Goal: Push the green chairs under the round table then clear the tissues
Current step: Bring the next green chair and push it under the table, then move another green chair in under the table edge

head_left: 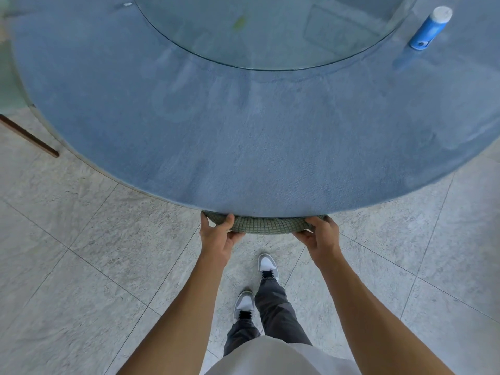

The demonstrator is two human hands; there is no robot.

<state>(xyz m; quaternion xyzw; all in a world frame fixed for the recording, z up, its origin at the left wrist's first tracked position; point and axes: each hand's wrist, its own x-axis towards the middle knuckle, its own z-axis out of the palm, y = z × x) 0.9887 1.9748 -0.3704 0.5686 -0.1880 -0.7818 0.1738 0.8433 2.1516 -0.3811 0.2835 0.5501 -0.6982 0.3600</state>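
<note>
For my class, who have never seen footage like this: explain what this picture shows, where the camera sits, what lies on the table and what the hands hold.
There is no machine here. A person wears a camera on the head, looking down at their own arms and shoes. Both hands have a grip on the curved back of a green chair, almost wholly under the round table: the left hand at one end, the right hand at the other. On the blue tabletop lie a glass turntable and a blue bottle. No tissues show.
</note>
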